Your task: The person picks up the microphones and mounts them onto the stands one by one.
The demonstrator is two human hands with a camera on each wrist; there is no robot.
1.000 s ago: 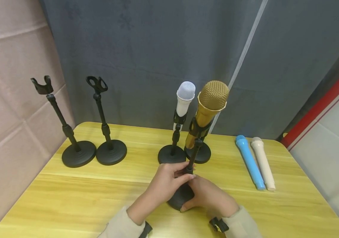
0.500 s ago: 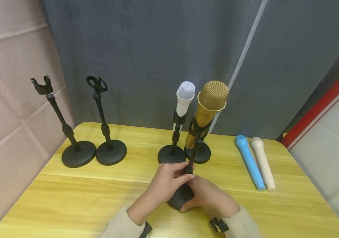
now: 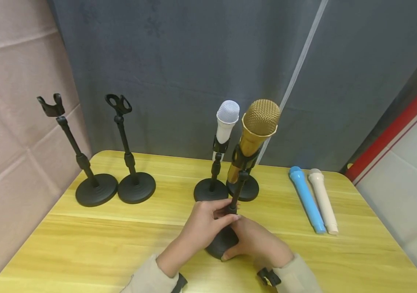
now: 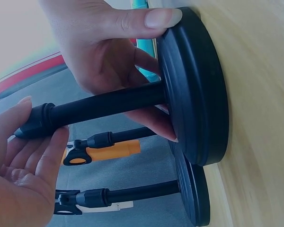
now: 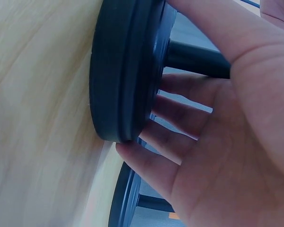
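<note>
A black desktop microphone stand stands close in front of me, its round base (image 3: 220,246) low between both hands. My left hand (image 3: 202,224) holds the pole (image 4: 109,104) at the collar, thumb and fingers around it. With thumb and fingertips, my right hand (image 5: 213,137) grips the rim of the base (image 5: 128,75). Behind, a gold microphone (image 3: 260,122) overlaps the top of this stand in the head view. A white microphone (image 3: 226,122) sits in the clip of a stand beside it, whose round base (image 3: 208,189) shows past my left fingers.
Two bare stands, one with a forked holder (image 3: 52,106) and one with a ringed clip (image 3: 119,104), stand at the back left. At the right, a blue microphone (image 3: 307,199) and a cream microphone (image 3: 323,201) lie side by side. A dark curtain (image 3: 179,73) hangs behind the table.
</note>
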